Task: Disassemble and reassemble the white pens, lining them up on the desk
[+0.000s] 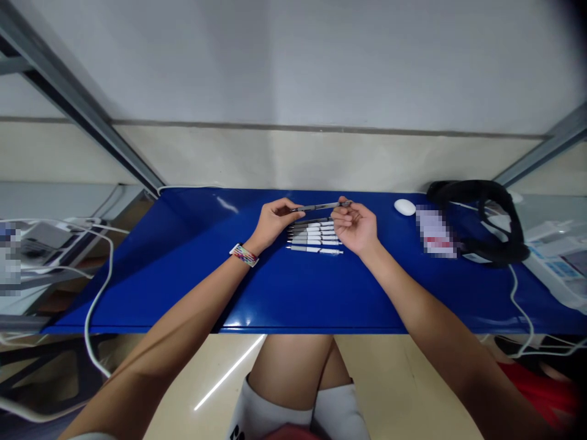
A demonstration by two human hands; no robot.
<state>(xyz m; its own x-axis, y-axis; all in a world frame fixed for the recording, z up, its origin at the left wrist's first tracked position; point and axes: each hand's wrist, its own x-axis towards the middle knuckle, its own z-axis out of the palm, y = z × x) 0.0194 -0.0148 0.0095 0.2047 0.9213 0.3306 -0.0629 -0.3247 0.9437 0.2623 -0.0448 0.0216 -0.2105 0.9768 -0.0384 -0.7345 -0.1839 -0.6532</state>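
"Two hands on one pen, was it?"

"Yes. The left hand (275, 219) pinched one end of the grey pen (321, 206) between thumb and fingertips, and the right hand (355, 227) pinched the other end, palm turned partly up. The pen lay level between them, just above the blue table (183, 269)."

"And the others?"

"Several white and grey pens (315, 237) lay in a neat row on the table, side by side, directly under the held one and between the two hands. I could not count them surely."

"Anything on the wrists?"

"A striped, many-coloured band (244, 255) on the left wrist."

"What else was on that table?"

"A small white oval thing (405, 207) sat to the right, near the back edge, well apart from the pens. Beside it lay a card or packet (433, 232), too blurred to read, and a black strap (486, 220) looped at the far right. White cables (98, 287) hung off the left side. The person sat with knees (298, 366) just under the table's front edge."
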